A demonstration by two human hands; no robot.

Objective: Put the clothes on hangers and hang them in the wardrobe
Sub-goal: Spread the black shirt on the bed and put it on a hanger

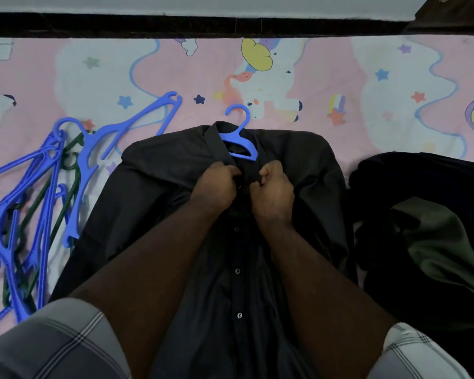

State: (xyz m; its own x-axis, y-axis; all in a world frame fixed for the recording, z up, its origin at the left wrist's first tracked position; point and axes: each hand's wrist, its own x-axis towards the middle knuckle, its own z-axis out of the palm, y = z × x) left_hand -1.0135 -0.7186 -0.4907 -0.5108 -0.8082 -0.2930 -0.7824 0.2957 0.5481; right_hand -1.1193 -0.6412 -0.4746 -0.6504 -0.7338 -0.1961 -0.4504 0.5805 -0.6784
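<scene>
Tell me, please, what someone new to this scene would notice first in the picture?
Most striking are the left hand and right hand, meeting at the centre and pinching the placket of a black shirt just below its collar. A blue hanger sits inside that collar, its hook lying on the pink unicorn bedsheet. A tangle of spare hangers lies at the left, and a pile of dark clothes at the right.

Black shirt (285,165) on a blue hanger (240,142); pink bedsheet (326,86) with unicorns, stars; blue and green hangers (39,192); grey checked sleeves (58,343)
</scene>
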